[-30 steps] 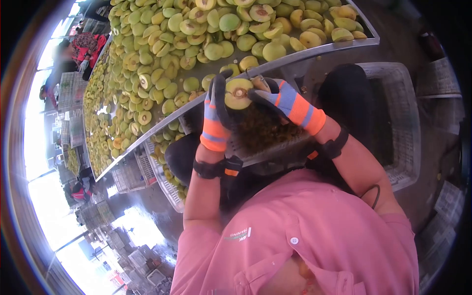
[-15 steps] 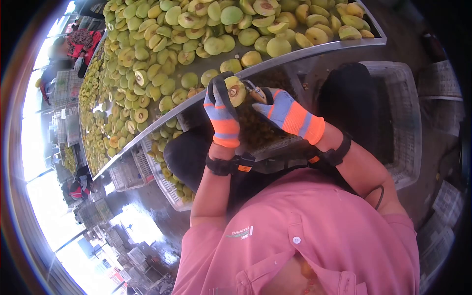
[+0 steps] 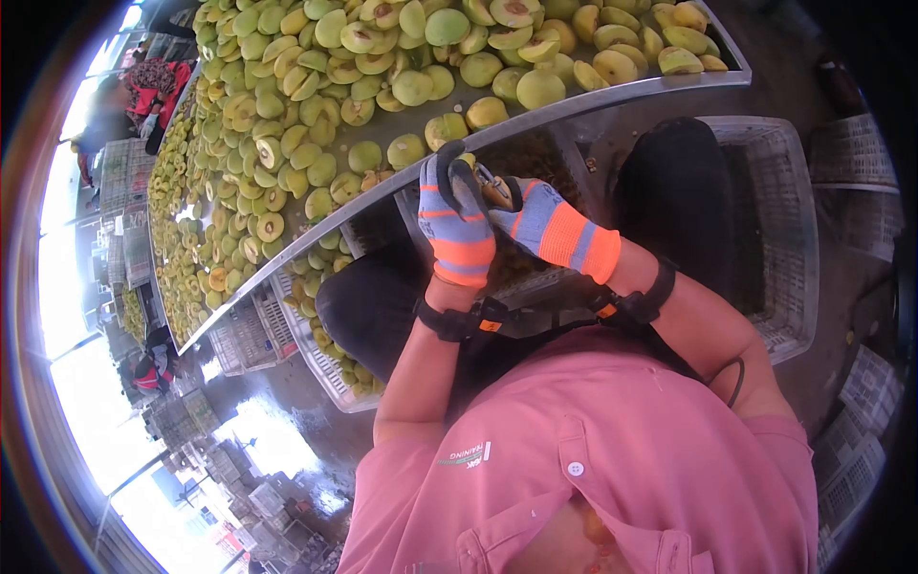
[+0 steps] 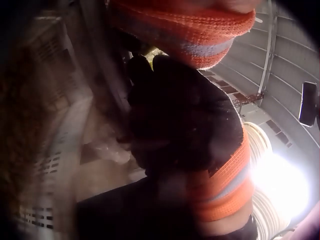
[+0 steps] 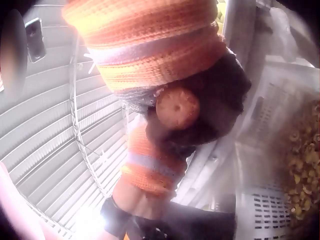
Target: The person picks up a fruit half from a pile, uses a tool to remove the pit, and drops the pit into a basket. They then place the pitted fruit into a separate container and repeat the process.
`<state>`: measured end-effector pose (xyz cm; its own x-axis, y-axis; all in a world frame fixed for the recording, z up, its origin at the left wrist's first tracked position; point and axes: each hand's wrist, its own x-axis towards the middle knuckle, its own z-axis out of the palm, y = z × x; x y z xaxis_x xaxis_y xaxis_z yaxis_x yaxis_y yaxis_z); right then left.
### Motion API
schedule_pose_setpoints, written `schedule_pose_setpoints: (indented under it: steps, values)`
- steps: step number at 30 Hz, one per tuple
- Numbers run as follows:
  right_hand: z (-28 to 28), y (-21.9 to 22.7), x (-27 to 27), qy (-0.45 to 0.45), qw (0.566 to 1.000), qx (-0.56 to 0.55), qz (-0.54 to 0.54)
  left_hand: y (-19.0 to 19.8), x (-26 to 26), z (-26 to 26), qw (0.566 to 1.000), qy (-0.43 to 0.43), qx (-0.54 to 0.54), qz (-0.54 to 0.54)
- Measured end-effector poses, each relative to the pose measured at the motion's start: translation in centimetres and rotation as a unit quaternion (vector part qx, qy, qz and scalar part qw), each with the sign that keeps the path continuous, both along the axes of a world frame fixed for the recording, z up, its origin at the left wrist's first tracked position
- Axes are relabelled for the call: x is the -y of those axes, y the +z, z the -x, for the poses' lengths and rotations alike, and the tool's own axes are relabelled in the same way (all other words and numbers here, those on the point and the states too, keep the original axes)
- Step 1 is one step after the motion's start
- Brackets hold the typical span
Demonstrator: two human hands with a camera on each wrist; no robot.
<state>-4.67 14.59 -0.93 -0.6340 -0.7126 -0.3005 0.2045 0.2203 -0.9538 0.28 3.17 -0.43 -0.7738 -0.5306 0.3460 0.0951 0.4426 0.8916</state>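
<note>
While the two gloved hands meet just off the rim of the metal-edged table, the left hand has its fingers curled round a piece of fruit, only a yellow-green sliver of it peeping out beside the tool. And here's the right hand, clenched firmly on that tool, its round wooden butt poking from the dark glove in the right wrist view! Is the tip in the flesh? Cannot tell, the fingers cover it. Up on the table, a great spread of fruit halves, green and yellow, some cut side up. Below, a pale crate of brownish-yellow scraps; off by the person's right knee, another crate.
</note>
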Motion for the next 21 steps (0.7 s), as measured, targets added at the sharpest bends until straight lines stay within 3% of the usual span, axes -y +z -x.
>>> schedule_pose_setpoints:
  steps: [3, 7, 10, 12, 13, 16, 19, 21]
  values:
    - [0.2, -0.4, -0.1, 0.005, 0.999, -0.032, 0.022, -0.6, 0.3, 0.0, 0.999, -0.001, 0.011, 0.038]
    - [-0.1, -1.3, -0.3, -0.001, 0.995, -0.075, 0.069, 0.9, 0.4, -0.3, 0.982, -0.01, 0.022, 0.188]
    - [0.3, -1.7, -0.4, 0.035, 0.99, -0.135, -0.008, 1.1, 0.7, -0.6, 0.976, -0.018, 0.034, 0.214]
    - [0.4, -1.8, -0.4, 0.036, 0.989, -0.147, 0.0, 0.8, 1.0, -0.6, 0.974, -0.022, 0.016, 0.225]
    - [0.3, -1.7, -0.4, 0.036, 0.988, -0.153, 0.004, 0.8, 0.9, -0.6, 0.976, -0.018, 0.025, 0.215]
    - [0.2, -0.8, -0.6, 0.05, 0.996, -0.025, 0.066, 1.1, 0.5, -0.6, 0.981, -0.016, 0.029, 0.192]
    - [-0.2, 0.2, -1.1, 0.039, 0.995, -0.04, 0.08, 0.9, 0.6, -0.7, 0.986, -0.026, 0.005, 0.163]
    - [-0.4, -2.2, -0.7, 0.034, 0.993, -0.1, 0.056, -0.2, 0.7, -0.9, 0.993, -0.026, 0.007, 0.112]
